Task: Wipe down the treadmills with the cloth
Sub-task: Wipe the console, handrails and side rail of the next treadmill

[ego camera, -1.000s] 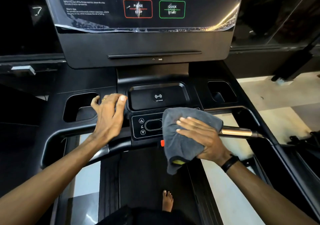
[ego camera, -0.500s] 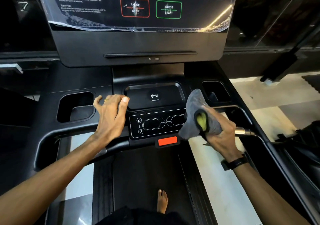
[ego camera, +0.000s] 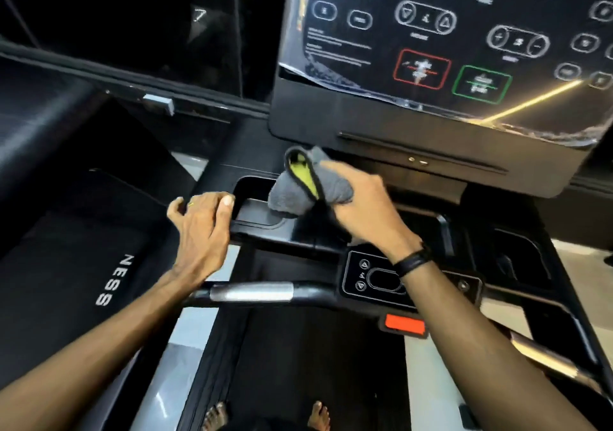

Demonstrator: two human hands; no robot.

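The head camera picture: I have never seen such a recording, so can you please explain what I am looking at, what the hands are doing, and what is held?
The camera sits on a person's head and looks forward and down, so you see that person's own two arms. The big black machine is a treadmill: its console with printed buttons stands at the top, and a cup holder is sunk into the tray below it. The right hand grips a bunched grey cloth with a yellow-green inner side and holds it at the cup holder. The left hand rests on the tray edge beside the cup holder. Nearer the person are a handlebar with a silver grip and a red tab. Bare feet show at the bottom.
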